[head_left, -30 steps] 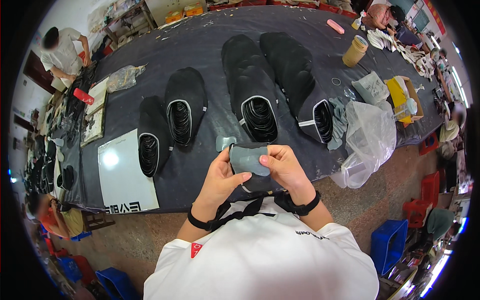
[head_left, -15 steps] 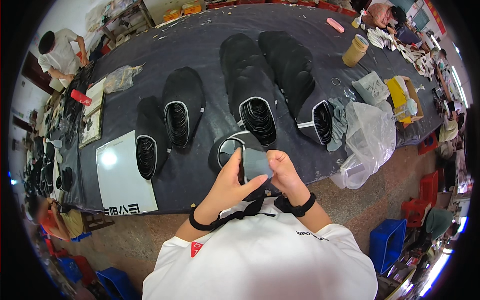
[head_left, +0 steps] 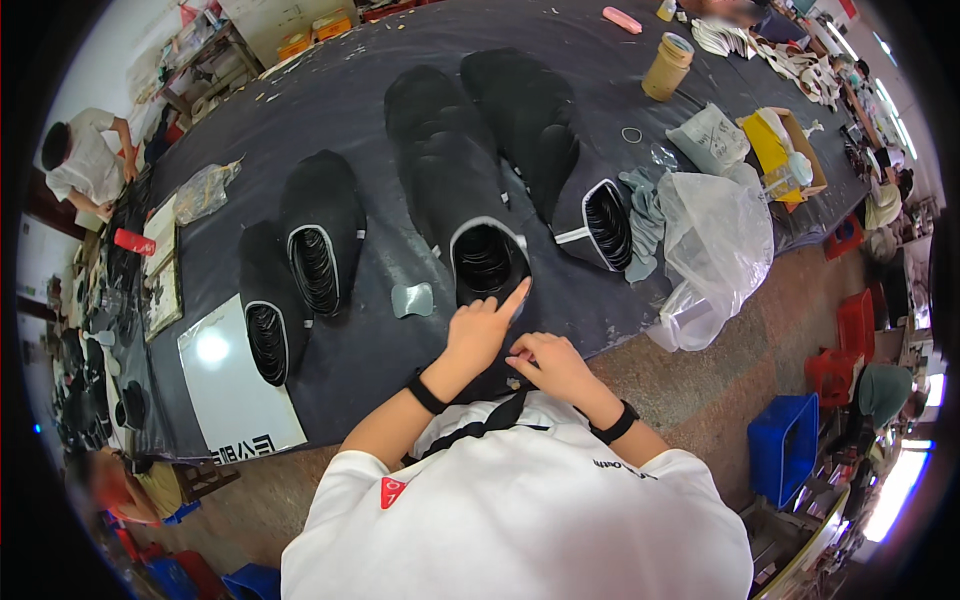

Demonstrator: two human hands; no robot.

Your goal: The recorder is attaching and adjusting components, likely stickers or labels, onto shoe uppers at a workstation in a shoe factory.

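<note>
A long stack of nested black shoe uppers (head_left: 440,170) with pale edging lies in front of me, its opening toward me. My left hand (head_left: 478,338) reaches the near end of that stack. Its index finger stretches along the rim, the other fingers bend, and its thumb is hidden. Just right of it, my right hand (head_left: 555,368) hovers by the table's front edge with its fingers curled in; whatever they hold, if anything, cannot be made out. A small grey cut piece (head_left: 412,300) lies flat on the table left of the stack.
Other stacks of black uppers lie at right (head_left: 540,140) and left (head_left: 320,235). A white sheet (head_left: 240,375) is at the left. Toward the right are a clear plastic bag (head_left: 715,255), grey pieces (head_left: 643,225), a jar (head_left: 667,67) and a yellow box (head_left: 780,150). A co-worker (head_left: 90,165) stands far left.
The upper that was in my hands is now at the near end of the middle stack. A grey piece now shows on the table to the left. My hands have separated.
</note>
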